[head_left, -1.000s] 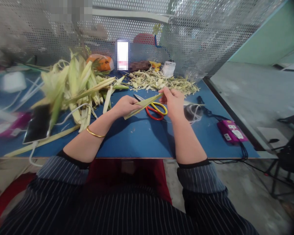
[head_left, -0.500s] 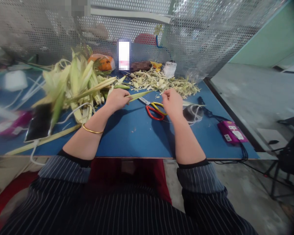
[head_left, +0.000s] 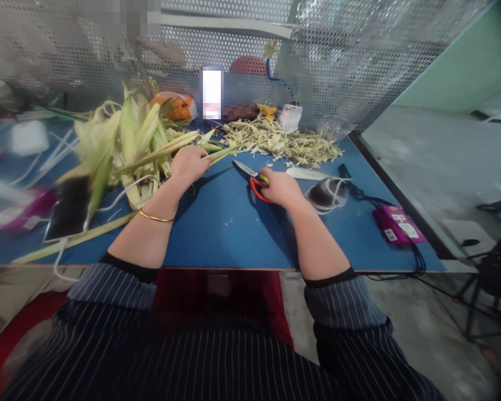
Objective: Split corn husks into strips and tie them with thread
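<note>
My left hand is closed around the end of a narrow green corn husk strip, which points up and to the right. Lower and to the right, my right hand has its fingers on the handles of a pair of scissors, one red and one yellow. The blades lie partly apart, pointing left toward the husk strip. Part of the handles is hidden under my fingers. Beside my left hand rises a large heap of corn husks. Behind the scissors is a pile of shredded husk scraps.
A phone with a white cable lies at the left. A dark spool wound with white cord and a purple power strip are at the right. A lit phone screen stands at the back, before a perforated metal panel.
My right hand has come down onto the scissors' handles, leaving the husk strip's tip. My left hand has drawn slightly left with the strip.
</note>
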`<action>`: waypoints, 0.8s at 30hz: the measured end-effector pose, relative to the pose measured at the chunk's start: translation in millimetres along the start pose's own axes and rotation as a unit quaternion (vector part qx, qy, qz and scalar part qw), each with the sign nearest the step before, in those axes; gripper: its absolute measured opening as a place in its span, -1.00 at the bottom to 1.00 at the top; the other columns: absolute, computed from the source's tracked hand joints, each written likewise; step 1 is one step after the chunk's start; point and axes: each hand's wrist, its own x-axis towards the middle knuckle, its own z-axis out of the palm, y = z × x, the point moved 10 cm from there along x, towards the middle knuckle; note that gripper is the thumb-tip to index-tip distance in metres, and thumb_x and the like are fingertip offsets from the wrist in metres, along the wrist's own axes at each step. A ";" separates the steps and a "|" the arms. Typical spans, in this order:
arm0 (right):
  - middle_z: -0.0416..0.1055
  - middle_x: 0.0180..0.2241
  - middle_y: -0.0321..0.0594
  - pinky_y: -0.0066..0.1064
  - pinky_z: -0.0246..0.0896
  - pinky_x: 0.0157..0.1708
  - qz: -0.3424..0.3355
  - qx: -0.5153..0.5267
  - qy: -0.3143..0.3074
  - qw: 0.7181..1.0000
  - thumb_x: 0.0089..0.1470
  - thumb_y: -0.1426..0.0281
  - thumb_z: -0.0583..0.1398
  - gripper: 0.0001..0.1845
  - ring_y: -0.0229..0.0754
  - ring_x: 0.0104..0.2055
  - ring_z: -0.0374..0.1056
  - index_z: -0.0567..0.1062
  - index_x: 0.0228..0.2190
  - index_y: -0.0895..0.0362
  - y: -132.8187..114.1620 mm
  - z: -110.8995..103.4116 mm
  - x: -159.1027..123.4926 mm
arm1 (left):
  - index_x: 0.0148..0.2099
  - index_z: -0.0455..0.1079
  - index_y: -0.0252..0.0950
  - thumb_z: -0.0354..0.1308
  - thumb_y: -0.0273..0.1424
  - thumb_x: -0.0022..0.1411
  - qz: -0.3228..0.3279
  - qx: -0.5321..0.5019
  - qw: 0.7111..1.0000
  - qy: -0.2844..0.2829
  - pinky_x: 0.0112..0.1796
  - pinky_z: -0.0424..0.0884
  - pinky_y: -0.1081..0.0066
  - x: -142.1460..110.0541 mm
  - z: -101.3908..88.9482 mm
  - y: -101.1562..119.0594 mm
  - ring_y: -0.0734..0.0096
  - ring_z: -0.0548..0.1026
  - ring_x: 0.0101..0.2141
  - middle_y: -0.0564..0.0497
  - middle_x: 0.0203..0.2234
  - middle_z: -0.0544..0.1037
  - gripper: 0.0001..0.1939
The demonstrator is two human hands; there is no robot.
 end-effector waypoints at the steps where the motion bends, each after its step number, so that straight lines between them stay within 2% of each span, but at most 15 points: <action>1: 0.52 -0.03 0.10 -0.17 0.29 -0.10 0.005 0.043 0.012 0.999 0.00 0.46 0.16 -0.35 0.15 -0.01 0.44 0.37 0.18 0.16 1.8 -1.2 1.8 | -0.53 0.53 -0.21 0.14 -0.27 0.17 -0.005 0.001 1.000 0.004 -0.39 0.29 0.34 0.2 -0.9 -1.2 0.27 0.48 -0.45 -0.02 -0.68 0.50 -0.71; 3: 0.51 0.02 0.03 -0.18 0.30 -0.04 0.027 0.144 0.046 0.988 -0.03 0.50 0.17 -0.35 0.10 0.03 0.42 0.42 0.15 0.15 8.7 -3.4 6.2 | -0.55 0.51 -0.20 0.14 -0.27 0.16 -0.017 0.000 1.000 0.014 -0.41 0.26 0.34 0.7 -3.2 -4.4 0.28 0.44 -0.48 -0.02 -0.69 0.47 -0.72; 5: 0.53 -0.03 0.00 -0.20 0.33 -0.08 0.058 0.248 0.083 0.964 -0.05 0.49 0.18 -0.40 0.03 -0.06 0.45 0.46 0.10 0.18 18.5 -2.9 10.0 | -0.58 0.47 -0.20 0.16 -0.26 0.14 -0.032 -0.004 0.999 0.026 -0.43 0.23 0.33 0.9 -5.3 -8.1 0.28 0.40 -0.50 -0.02 -0.70 0.44 -0.72; 9: 0.54 -0.18 -0.07 -0.22 0.37 -0.25 0.074 0.387 0.104 0.913 -0.05 0.26 0.32 -0.41 -0.12 -0.31 0.43 0.47 0.04 0.18 23.4 2.7 12.0 | -0.63 0.41 -0.20 0.19 -0.27 0.10 -0.039 -0.020 0.998 0.050 -0.44 0.20 0.32 1.0 -8.2 -11.0 0.28 0.34 -0.52 -0.03 -0.70 0.42 -0.71; 12: 0.52 -0.17 -0.09 -0.21 0.37 -0.20 0.064 0.404 0.099 0.907 -0.12 0.14 0.37 -0.30 -0.12 -0.27 0.42 0.45 0.05 0.14 18.2 -0.3 8.2 | -0.63 0.41 -0.20 0.19 -0.29 0.09 -0.035 -0.037 0.997 0.065 -0.46 0.18 0.35 0.4 -10.1 -11.1 0.30 0.32 -0.53 0.01 -0.75 0.35 -0.72; 15: 0.50 -0.07 -0.03 -0.16 0.31 -0.06 0.055 0.370 0.098 0.922 -0.19 0.09 0.41 -0.21 -0.05 -0.13 0.41 0.46 0.05 0.16 13.6 -8.0 4.5 | -0.61 0.42 -0.21 0.19 -0.31 0.09 -0.037 -0.051 0.996 0.059 -0.46 0.17 0.37 -0.5 -9.1 -10.4 0.34 0.31 -0.56 0.05 -0.78 0.30 -0.74; 17: 0.49 -0.07 -0.02 -0.14 0.26 0.00 0.050 0.347 0.104 0.931 -0.19 0.07 0.40 -0.24 -0.02 -0.09 0.40 0.49 0.01 0.19 12.1 -12.5 3.4 | -0.60 0.44 -0.22 0.18 -0.30 0.10 -0.035 -0.060 0.996 0.051 -0.45 0.18 0.37 -1.0 -7.8 -8.6 0.35 0.31 -0.57 0.06 -0.78 0.30 -0.74; 21: 0.50 -0.25 -0.11 -0.24 0.24 -0.18 0.042 0.353 0.110 0.928 -0.12 -0.02 0.33 -0.35 -0.11 -0.25 0.35 0.57 -0.11 0.19 10.9 -14.3 3.8 | -0.59 0.45 -0.23 0.17 -0.31 0.13 -0.018 -0.063 0.997 0.042 -0.41 0.21 0.38 -2.0 -5.9 -0.3 0.35 0.35 -0.55 0.07 -0.77 0.30 -0.73; 24: 0.44 -0.39 -0.20 -0.33 0.14 -0.34 0.035 0.376 0.113 0.919 -0.11 -0.05 0.30 -0.37 -0.20 -0.37 0.24 0.59 -0.17 0.19 10.2 -13.5 4.0 | -0.59 0.46 -0.24 0.17 -0.31 0.15 -0.003 -0.057 0.998 0.024 -0.40 0.23 0.37 -2.6 -1.1 6.3 0.32 0.39 -0.52 0.06 -0.77 0.32 -0.71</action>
